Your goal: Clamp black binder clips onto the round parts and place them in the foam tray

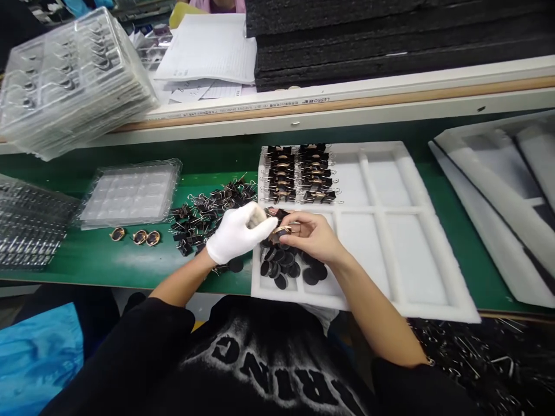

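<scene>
My left hand (238,231), in a white glove, and my bare right hand (314,236) meet over the near left part of the white foam tray (359,248). Between their fingertips is a gold-rimmed round piece (281,233) with a dark face. Both hands are closed on it, though the fingers partly hide it. Loose black discs (281,263) lie in the compartment below. In the tray's far left compartment, two columns of black binder clips (282,173) grip gold-edged pieces. A pile of loose binder clips (208,208) lies left of the tray.
Three gold-rimmed pieces (139,237) lie on the green table (99,260). Clear plastic trays (130,193) are behind them, with more stacked trays (78,75) on the ledge. Foam trays (511,190) lean at right. Black foam sheets (390,40) are stacked at the back.
</scene>
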`<state>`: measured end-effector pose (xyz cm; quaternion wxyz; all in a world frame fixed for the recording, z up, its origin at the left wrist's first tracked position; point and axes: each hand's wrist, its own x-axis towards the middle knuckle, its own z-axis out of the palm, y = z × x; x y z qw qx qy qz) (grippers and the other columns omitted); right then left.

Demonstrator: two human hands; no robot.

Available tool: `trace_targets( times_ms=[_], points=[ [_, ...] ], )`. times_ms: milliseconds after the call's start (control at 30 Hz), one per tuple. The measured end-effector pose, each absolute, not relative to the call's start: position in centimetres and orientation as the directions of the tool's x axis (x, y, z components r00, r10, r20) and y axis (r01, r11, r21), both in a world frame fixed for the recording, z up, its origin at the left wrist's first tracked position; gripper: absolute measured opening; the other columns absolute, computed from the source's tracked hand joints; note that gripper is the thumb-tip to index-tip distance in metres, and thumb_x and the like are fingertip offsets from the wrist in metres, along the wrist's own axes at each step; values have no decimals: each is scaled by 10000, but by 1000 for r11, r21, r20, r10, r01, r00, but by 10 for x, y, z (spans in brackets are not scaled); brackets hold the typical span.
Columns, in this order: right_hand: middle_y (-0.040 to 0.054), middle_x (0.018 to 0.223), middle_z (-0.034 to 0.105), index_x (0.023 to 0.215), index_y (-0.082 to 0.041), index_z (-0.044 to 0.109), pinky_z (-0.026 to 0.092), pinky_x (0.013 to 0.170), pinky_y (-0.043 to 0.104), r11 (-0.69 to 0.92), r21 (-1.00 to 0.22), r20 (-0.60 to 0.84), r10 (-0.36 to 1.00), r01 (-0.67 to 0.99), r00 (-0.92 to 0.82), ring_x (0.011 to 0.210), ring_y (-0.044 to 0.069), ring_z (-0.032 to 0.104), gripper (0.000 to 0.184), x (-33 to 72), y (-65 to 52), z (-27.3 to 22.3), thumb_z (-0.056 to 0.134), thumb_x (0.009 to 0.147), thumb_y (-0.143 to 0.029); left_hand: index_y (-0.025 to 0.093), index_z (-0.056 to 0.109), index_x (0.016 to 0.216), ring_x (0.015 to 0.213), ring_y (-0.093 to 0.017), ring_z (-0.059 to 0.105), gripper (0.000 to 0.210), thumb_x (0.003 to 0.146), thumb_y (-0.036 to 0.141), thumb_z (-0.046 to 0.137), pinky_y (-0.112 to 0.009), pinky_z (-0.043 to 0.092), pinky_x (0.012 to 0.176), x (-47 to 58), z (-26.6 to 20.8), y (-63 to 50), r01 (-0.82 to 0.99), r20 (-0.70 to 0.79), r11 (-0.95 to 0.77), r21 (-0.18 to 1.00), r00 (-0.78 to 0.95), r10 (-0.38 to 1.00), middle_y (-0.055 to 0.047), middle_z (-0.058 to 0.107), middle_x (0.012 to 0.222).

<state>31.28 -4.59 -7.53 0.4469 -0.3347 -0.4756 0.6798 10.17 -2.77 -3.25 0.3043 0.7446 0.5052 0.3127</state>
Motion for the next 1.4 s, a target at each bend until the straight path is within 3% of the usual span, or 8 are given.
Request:
trace_targets(
  times_ms=[133, 333, 567, 700, 1033, 1167, 1267, 1400],
  points=[
    [32, 985, 751, 901, -208, 763, 627, 823, 317, -73, -979, 11, 915, -192, -404, 870, 179, 769, 263, 318, -45, -71, 933, 737, -324, 212, 537, 701, 500, -118, 514, 467, 767, 629, 738, -267, 323, 550, 92, -30, -13, 798, 181, -467, 380, 431, 884, 43, 536, 526],
    [42, 898, 783, 906, -211, 756, 636, 791, 347, -121, -983, -37, 868, -138, -496, 864, 219, 786, 280, 322, -46, -70, 936, 724, -326, 206, 399, 609, 471, -77, 356, 483, 864, 538, 640, -262, 252, 514, 90, -33, -5, 692, -24, -501, 520, 597, 802, 62, 378, 500],
    [15, 964, 794, 905, -243, 712, 655, 731, 304, -195, -863, -172, 981, -465, -92, 821, 171, 768, 434, 320, -37, -72, 1011, 627, -392, 204, 461, 613, 476, -76, 394, 442, 979, 439, 543, -243, 304, 502, 86, -38, -9, 618, 27, -327, 715, 443, 896, 62, 439, 495],
    [2, 893, 790, 894, -237, 699, 655, 793, 321, -232, -830, -237, 970, -508, -55, 818, 163, 749, 511, 316, -35, -72, 1042, 558, -411, 202, 528, 639, 464, -84, 467, 444, 1001, 458, 521, -238, 383, 512, 89, -37, -17, 563, 12, -302, 769, 460, 888, 56, 510, 487],
    [18, 922, 777, 917, -229, 709, 622, 795, 304, -237, -850, -220, 971, -470, -92, 812, 150, 705, 531, 308, -40, -74, 1035, 560, -448, 205, 569, 667, 474, -96, 491, 398, 983, 448, 555, -244, 414, 519, 101, -43, -23, 546, -19, -241, 802, 426, 904, 51, 538, 497],
    [27, 980, 760, 975, -248, 702, 621, 814, 329, -158, -887, -161, 986, -435, -29, 864, 174, 699, 514, 309, -40, -76, 995, 631, -492, 203, 667, 840, 549, -115, 581, 418, 1049, 490, 447, -255, 470, 585, 83, -37, -16, 566, -28, -279, 776, 473, 881, 16, 667, 644],
    [-6, 948, 727, 952, -275, 690, 625, 777, 329, -121, -858, -161, 986, -499, 38, 850, 170, 682, 463, 310, -40, -76, 971, 667, -507, 207, 678, 846, 585, -129, 597, 486, 1081, 509, 380, -274, 463, 641, 56, -27, -2, 707, 100, -289, 646, 297, 950, -5, 675, 676],
    [-19, 888, 711, 865, -273, 711, 627, 807, 322, -119, -821, -189, 979, -558, 70, 818, 157, 664, 403, 313, -39, -73, 980, 661, -493, 216, 671, 774, 580, -150, 586, 450, 1046, 532, 501, -290, 367, 618, 26, -26, 7, 933, 85, -305, 192, 294, 952, 13, 625, 608]
  ],
)
